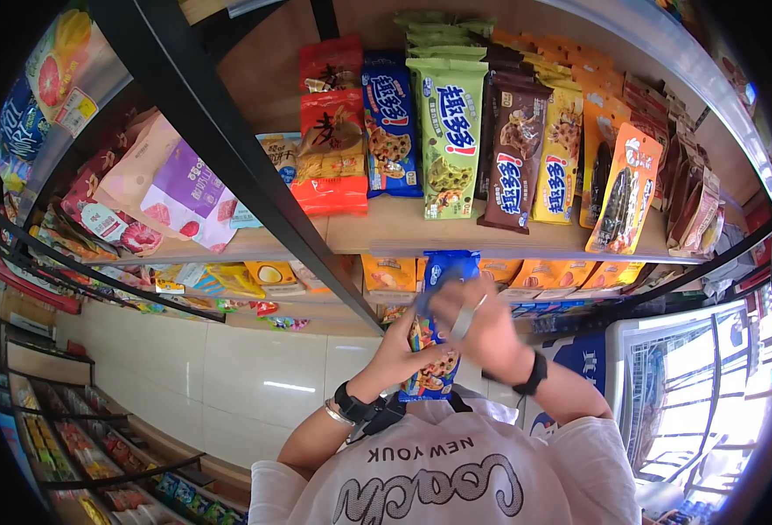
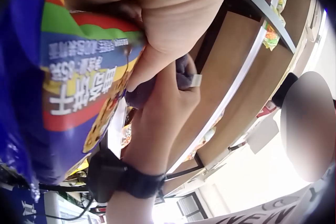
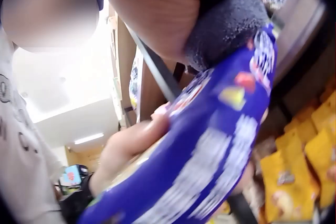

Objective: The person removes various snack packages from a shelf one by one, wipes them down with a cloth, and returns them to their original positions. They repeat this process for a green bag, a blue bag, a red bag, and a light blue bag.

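A blue cookie bag [image 1: 432,372] is held upright in front of the chest by the left hand [image 1: 396,352], its fingers and thumb round the lower part. The right hand [image 1: 482,325], blurred in the head view, holds a dark grey cloth against the bag's upper part. In the right wrist view the cloth [image 3: 228,29] is bunched under the curled right hand [image 3: 157,8] and touches the bag [image 3: 210,145]. The left wrist view shows the left hand [image 2: 178,8] gripping the bag [image 2: 68,92], with the right hand [image 2: 165,108] and cloth behind.
Above the hands a wooden shelf [image 1: 386,234] bears upright snack bags, among them a green bag [image 1: 450,140] and an orange bag [image 1: 626,188]. A black post [image 1: 237,149] crosses at the left. Lower shelves hold yellow and orange bags; a glass-topped freezer [image 1: 674,385] stands at the right.
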`<control>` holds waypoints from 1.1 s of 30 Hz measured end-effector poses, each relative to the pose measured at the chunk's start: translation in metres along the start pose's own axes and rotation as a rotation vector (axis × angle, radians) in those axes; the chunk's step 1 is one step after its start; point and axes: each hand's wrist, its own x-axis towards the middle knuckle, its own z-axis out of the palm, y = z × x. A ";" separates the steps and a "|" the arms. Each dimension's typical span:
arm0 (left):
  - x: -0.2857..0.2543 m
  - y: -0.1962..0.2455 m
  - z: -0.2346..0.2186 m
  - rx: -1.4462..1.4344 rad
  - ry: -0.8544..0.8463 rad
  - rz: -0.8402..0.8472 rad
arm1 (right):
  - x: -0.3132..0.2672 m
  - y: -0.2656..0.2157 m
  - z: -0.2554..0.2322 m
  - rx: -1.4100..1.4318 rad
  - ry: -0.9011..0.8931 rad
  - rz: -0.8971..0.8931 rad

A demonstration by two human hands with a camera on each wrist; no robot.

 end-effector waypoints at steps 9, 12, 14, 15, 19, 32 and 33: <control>0.001 0.002 0.000 -0.055 0.006 -0.056 | -0.010 -0.001 -0.005 -0.028 -0.042 -0.035; 0.003 0.007 0.003 -0.075 0.012 -0.091 | 0.005 0.010 -0.017 -0.040 0.031 0.092; 0.009 0.010 0.000 0.058 0.041 0.043 | -0.003 -0.003 -0.015 0.018 -0.002 -0.042; 0.011 0.010 -0.001 0.026 0.063 0.066 | -0.013 -0.014 -0.013 0.086 -0.077 -0.048; 0.012 0.016 0.001 -0.210 0.108 0.045 | -0.012 -0.007 -0.010 0.048 0.069 0.022; 0.023 0.028 0.007 -0.399 0.267 0.064 | -0.072 -0.026 -0.009 0.064 -0.289 -0.172; 0.023 0.028 0.006 -0.424 0.273 0.057 | -0.074 -0.024 -0.010 0.103 -0.276 -0.134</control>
